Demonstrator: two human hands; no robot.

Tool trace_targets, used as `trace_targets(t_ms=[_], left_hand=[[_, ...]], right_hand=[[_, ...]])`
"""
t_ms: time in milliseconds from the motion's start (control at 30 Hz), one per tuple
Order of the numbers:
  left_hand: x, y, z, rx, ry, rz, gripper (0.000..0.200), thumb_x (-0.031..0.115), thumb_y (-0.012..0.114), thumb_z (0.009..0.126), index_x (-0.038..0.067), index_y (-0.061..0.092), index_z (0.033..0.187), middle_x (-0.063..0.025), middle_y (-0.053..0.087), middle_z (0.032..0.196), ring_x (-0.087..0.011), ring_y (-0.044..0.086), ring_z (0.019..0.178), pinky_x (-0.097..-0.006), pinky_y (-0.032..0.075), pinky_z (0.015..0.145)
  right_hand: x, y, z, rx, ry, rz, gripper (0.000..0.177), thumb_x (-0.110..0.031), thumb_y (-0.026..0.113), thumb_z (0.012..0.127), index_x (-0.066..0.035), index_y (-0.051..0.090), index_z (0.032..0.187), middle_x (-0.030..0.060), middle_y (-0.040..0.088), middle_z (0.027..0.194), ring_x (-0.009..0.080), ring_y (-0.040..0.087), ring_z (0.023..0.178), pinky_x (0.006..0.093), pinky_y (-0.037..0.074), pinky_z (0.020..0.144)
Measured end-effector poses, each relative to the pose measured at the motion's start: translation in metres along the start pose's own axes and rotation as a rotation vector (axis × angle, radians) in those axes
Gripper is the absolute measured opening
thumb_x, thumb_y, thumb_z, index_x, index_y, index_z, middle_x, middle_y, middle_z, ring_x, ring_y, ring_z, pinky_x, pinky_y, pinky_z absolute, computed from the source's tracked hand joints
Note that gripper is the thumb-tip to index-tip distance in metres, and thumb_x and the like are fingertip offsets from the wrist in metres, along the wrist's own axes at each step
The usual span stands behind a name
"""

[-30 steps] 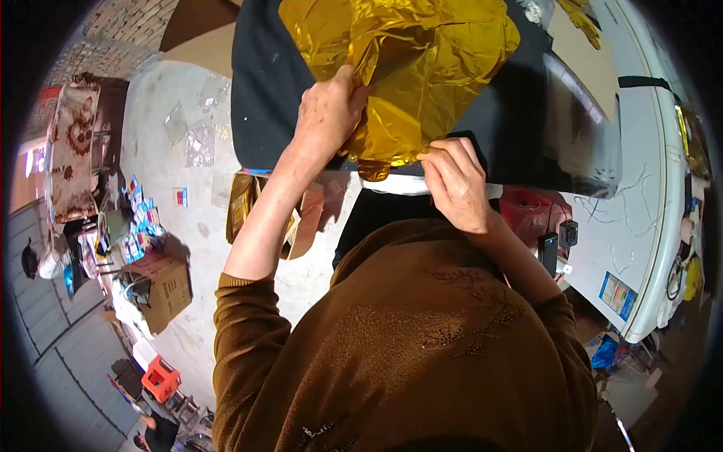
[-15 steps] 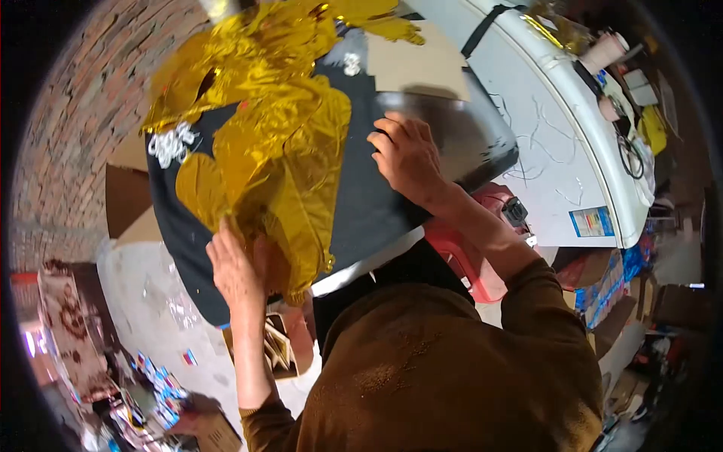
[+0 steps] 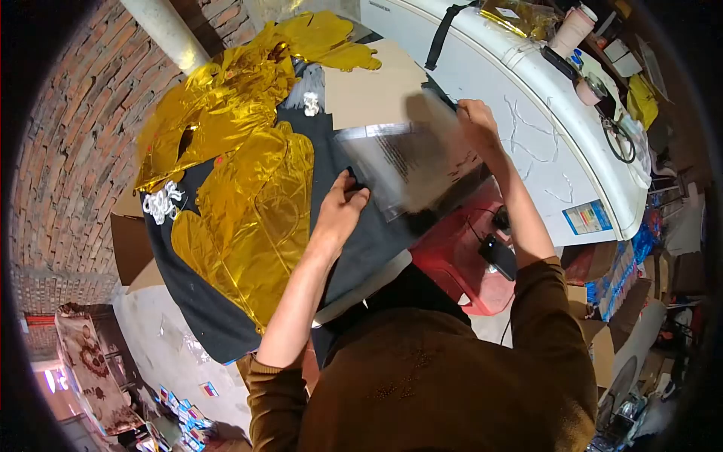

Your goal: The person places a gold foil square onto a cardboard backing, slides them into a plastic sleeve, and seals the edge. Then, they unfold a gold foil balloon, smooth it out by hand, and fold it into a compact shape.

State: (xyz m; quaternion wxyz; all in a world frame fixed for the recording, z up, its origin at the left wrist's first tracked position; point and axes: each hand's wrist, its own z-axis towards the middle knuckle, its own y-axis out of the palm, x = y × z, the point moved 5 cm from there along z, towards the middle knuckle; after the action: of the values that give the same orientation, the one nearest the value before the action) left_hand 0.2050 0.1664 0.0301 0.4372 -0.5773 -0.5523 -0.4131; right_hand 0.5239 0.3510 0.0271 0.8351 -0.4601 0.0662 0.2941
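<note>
Head: left hand [image 3: 343,208], right hand [image 3: 479,120] grip clear bag [image 3: 413,164].

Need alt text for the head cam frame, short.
Seen from above, a person in a brown sweater holds a clear plastic bag between the left hand and right hand over a table draped in dark cloth. Flattened gold foil balloons lie on the cloth beside the left hand; a white appliance stands beyond the right hand.

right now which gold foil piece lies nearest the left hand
The flat gold foil piece beside the left hand; the crumpled ones lie farther away.
</note>
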Motion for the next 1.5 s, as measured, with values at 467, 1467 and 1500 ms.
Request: trace_targets(t_ms=[467, 1467, 1500], left_hand=[[0.019, 0.057, 0.044, 0.070, 0.111, 0.240, 0.085, 0.010, 0.062, 0.096, -0.008, 0.011, 0.161, -0.0273, 0.033, 0.159, -0.0329, 0.038, 0.145, -0.0364, 0.032, 0.120], [0.033, -0.022, 0.122, 0.276, -0.001, -0.088, 0.080, 0.025, 0.068, 0.098, -0.009, 0.026, 0.156, -0.0202, 0.064, 0.125, -0.0218, 0.066, 0.097, -0.0319, 0.055, 0.083], [0.030, -0.023, 0.132, 0.275, -0.023, -0.092, 0.080, 0.025, 0.069, 0.097, -0.011, 0.027, 0.155, -0.0188, 0.067, 0.117, -0.0202, 0.068, 0.088, -0.0297, 0.056, 0.076]], right_hand=[[0.023, 0.018, 0.023, -0.239, 0.208, 0.146, 0.030, -0.030, 0.050, 0.102, -0.005, 0.068, 0.107, 0.0233, 0.066, 0.113, 0.0446, 0.060, 0.112, 0.0518, 0.049, 0.096], [0.044, 0.101, 0.126, -0.532, 0.290, 0.344, 0.052, -0.040, 0.058, 0.095, 0.001, 0.064, 0.125, 0.0226, 0.072, 0.113, 0.0358, 0.069, 0.104, 0.0456, 0.052, 0.092], [0.046, 0.101, 0.128, -0.559, 0.312, 0.325, 0.053, -0.042, 0.058, 0.095, 0.002, 0.063, 0.125, 0.0221, 0.072, 0.112, 0.0347, 0.069, 0.103, 0.0456, 0.052, 0.091]])
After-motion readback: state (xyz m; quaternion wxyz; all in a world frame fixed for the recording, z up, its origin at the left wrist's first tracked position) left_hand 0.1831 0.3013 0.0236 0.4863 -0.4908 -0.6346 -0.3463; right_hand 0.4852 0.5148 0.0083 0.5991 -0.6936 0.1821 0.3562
